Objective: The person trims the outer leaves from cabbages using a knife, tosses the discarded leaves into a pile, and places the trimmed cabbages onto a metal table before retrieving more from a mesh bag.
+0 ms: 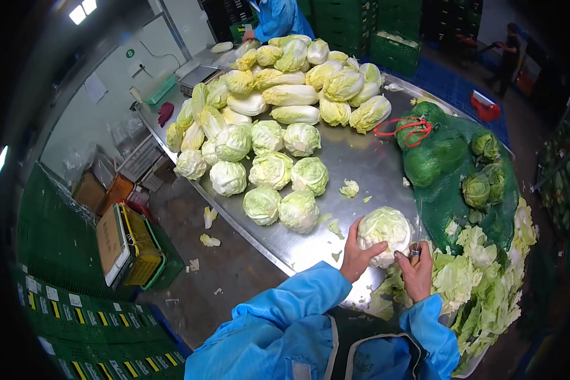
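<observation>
A pale round cabbage (386, 229) is gripped by my left hand (359, 252), fingers behind it and thumb across its front. My right hand (417, 271) is closed round a small tool (415, 254) with a metal end, close against the cabbage's lower right side; its blade cannot be made out. Both hands are over the near end of the metal table (354, 164). Several trimmed round cabbages (270, 170) stand to the left. Loose green leaves (468, 278) are heaped at the right, beside a green net bag (446, 158) with a red tie and cabbages.
Long Chinese cabbages (291, 95) are piled at the table's far side. Behind them is a co-worker in a blue sleeve (282, 19). Green crates (396, 50) stand at the back, and a yellow crate (140, 244) is on the left floor. A scale (198, 76) sits far left.
</observation>
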Demonstrator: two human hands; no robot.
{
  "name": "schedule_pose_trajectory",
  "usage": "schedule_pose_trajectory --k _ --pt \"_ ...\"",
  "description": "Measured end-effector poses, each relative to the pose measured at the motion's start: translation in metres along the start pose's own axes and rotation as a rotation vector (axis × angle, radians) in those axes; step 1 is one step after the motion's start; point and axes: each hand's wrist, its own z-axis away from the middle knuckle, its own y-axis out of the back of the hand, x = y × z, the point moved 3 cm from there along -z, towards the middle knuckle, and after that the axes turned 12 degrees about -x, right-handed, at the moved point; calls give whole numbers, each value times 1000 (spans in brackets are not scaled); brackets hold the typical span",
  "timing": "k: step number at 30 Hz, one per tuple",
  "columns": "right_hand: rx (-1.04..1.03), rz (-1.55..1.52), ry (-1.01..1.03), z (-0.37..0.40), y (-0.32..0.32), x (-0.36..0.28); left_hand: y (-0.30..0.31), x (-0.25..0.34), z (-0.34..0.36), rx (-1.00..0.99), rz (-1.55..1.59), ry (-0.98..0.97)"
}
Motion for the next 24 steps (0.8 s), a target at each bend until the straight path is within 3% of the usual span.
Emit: schedule_pose_trajectory --k 8,10,12,15,18,20,21,24 --pt "-112 9 24 -5 -7 5 22 22 -13 12 -5 -53" --pt "-133 -16 31 1 -5 7 38 23 -18 100 78 -49" --pt "-151 -280 -102 13 5 13 60 34 -21 194 73 -102" --pt "-148 -265 -187 16 27 82 100 65 -20 309 -16 -208" --pt "-78 -347 -342 20 13 70 129 92 -18 380 -171 -335" --pt "-62 -420 -193 -4 -14 52 128 102 -12 494 -302 -363" --pt "-184 -440 -108 -14 -25 31 120 103 -10 448 -252 -363" --pt "-267 -100 75 -41 -64 -25 98 81 -7 383 -100 -302"
